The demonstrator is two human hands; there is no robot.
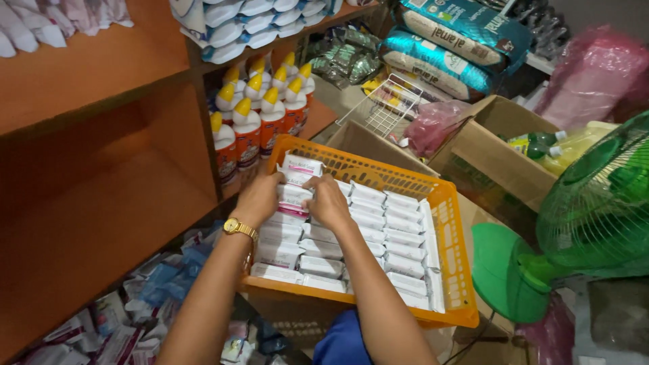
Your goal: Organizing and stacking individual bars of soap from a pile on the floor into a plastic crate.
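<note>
Orange basket (454, 223): rows of white packets (378, 233) | your left hand (260, 197) and right hand (326, 201), fingers curled, grasp the packet stack (295, 184) at 10 o'clock | yellow-capped bottles (260, 111) at 11

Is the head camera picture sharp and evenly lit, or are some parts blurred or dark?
Head view: the hands and white packets in the orange basket are fairly sharp and softly lit; the green fan at the right edge looks blurred; the empty shelf bay is shadowed; the edges bend slightly.
</note>
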